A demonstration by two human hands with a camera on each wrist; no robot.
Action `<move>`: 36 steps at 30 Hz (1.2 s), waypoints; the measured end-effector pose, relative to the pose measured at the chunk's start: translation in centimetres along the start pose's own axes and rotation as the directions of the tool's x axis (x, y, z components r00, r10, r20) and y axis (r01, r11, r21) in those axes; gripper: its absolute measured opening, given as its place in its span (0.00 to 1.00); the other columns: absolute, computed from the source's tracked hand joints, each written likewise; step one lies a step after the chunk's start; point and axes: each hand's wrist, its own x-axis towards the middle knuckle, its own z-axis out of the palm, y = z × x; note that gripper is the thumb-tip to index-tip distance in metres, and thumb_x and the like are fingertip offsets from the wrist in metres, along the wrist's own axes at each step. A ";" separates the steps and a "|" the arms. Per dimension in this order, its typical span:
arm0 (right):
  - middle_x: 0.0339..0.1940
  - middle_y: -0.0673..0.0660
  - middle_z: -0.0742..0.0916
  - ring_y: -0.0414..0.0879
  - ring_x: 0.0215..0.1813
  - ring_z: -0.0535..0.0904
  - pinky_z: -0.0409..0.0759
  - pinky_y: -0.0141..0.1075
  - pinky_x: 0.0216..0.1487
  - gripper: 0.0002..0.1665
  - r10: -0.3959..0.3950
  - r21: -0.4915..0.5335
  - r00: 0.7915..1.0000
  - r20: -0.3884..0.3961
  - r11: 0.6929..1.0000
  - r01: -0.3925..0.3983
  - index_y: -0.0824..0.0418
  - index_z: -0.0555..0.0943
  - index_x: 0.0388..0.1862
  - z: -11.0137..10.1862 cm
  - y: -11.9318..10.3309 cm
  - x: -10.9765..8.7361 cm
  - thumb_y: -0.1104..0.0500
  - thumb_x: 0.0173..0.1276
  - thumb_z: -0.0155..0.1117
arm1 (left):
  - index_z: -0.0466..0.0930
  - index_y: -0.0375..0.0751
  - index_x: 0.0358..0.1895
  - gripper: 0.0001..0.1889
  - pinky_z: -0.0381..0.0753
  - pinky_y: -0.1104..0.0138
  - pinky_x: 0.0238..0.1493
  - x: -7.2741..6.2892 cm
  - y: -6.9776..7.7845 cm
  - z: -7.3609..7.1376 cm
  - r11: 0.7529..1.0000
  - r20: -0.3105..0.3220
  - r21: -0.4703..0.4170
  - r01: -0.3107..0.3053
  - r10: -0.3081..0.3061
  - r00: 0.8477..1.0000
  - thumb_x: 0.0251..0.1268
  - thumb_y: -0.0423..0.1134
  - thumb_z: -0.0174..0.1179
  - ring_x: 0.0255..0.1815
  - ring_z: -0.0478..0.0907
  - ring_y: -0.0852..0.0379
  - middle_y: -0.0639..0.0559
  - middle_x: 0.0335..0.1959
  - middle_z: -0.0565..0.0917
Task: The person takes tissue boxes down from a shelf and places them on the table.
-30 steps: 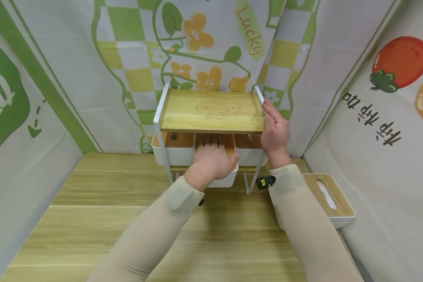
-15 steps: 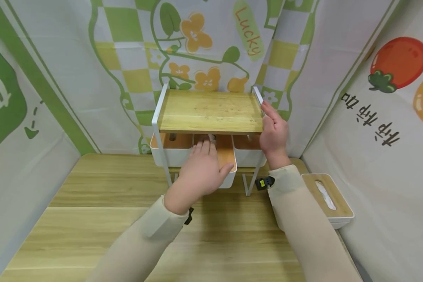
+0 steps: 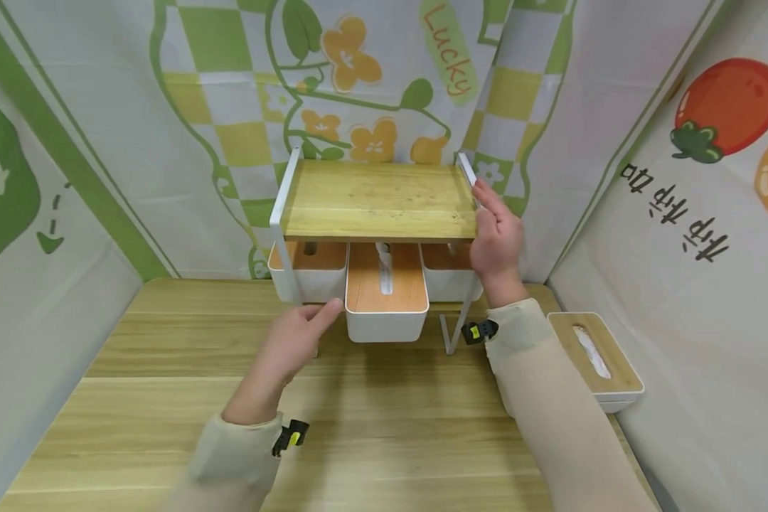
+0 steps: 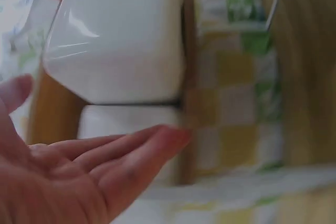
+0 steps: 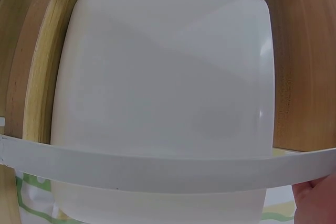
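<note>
A small two-tier rack (image 3: 377, 199) with white metal sides and wooden shelves stands against the back cloth. Three white boxes with wooden lids sit side by side on its lower shelf. The middle one, a tissue box (image 3: 387, 323), juts out in front, white tissue showing in its slot. Off its left front corner is my left hand (image 3: 288, 345), apart from it, fingers loosely extended; the left wrist view shows the palm empty. My right hand (image 3: 499, 238) holds the rack's upper right side frame (image 5: 157, 172); most of its fingers are hidden in the right wrist view.
Another wooden-lidded tissue box (image 3: 604, 355) stands at the right edge of the wooden table (image 3: 166, 398). The left box (image 3: 320, 284) and right box (image 3: 449, 284) flank the middle one. Printed cloth walls (image 3: 422, 43) close in the back and sides.
My left hand has come off the middle tissue box's lid and moved left and towards me, baring the lid and slot. The right hand stays on the rack.
</note>
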 end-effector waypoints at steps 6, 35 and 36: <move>0.67 0.42 0.78 0.42 0.40 0.77 0.52 0.33 0.16 0.29 -0.009 0.009 1.000 0.002 1.000 0.009 0.61 0.79 0.65 0.0 -0.2 0.0 0.59 0.72 0.41 | 0.44 0.18 0.73 0.49 0.66 0.44 0.65 0.8 -2.0 0.9 0.795 0.286 -0.559 0.235 -0.081 0.955 0.75 0.63 0.45 0.67 0.62 0.25 0.19 0.69 0.58; 0.67 0.45 0.79 0.43 0.17 0.55 0.52 0.31 0.13 0.28 0.011 0.010 1.000 0.005 1.000 -0.011 0.59 0.80 0.65 -0.1 -0.3 -0.1 0.59 0.72 0.41 | 0.60 0.22 0.70 0.37 0.77 0.57 0.55 1.8 -0.8 2.5 0.759 0.233 -0.604 0.246 -0.127 0.964 0.76 0.54 0.50 0.49 0.80 0.50 0.28 0.60 0.75; 0.67 0.44 0.79 0.43 0.17 0.55 0.53 0.31 0.13 0.28 0.016 0.007 1.000 0.009 1.000 -0.016 0.59 0.80 0.65 -0.1 -0.3 -0.1 0.59 0.72 0.41 | 0.60 0.22 0.70 0.36 0.78 0.57 0.54 1.9 -0.8 2.5 0.761 0.234 -0.600 0.249 -0.131 0.963 0.76 0.53 0.50 0.48 0.81 0.50 0.29 0.59 0.76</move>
